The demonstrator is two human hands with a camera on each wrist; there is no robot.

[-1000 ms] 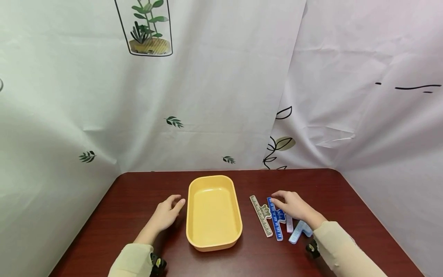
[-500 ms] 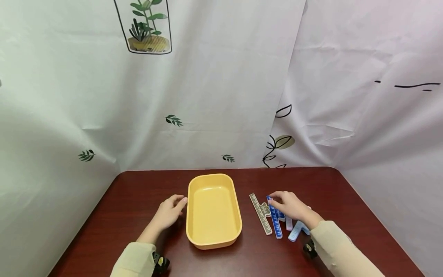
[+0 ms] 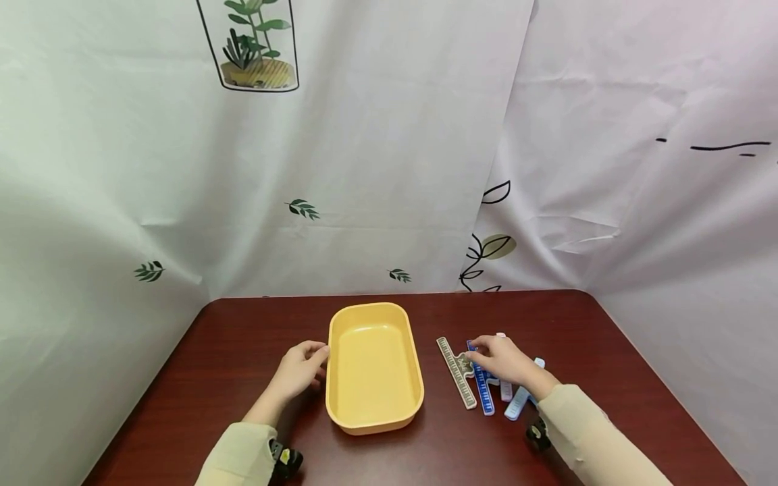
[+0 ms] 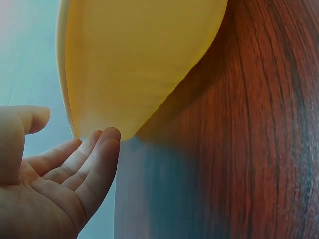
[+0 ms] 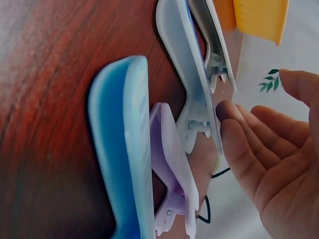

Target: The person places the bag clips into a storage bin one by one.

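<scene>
My left hand (image 3: 296, 371) is at the left side of a yellow rectangular tray (image 3: 375, 378), thumb by the rim and fingers close to the outer wall. In the left wrist view its fingers (image 4: 99, 169) lie loosely bent, palm turned to the tray. My right hand (image 3: 507, 358) hovers over a dark blue ruler clip (image 3: 484, 391), thumb apart from the fingers (image 5: 239, 144). The fingertips come right at that clip's edge in the right wrist view. Left of it lies a beige ruler clip (image 3: 457, 374); to its right are a purple clip (image 5: 172, 149) and a light blue clip (image 5: 135, 139), partly hidden by the hand.
The dark red-brown table (image 3: 261, 324) has rounded far corners. White patterned cloth (image 3: 365, 169) hangs behind it and along both sides. A black wrist device (image 3: 286, 460) is strapped at each sleeve.
My left hand has moved slightly right, up to the tray's side. The right hand has drifted a little left over the dark blue clip, exposing more of the purple and light blue clips.
</scene>
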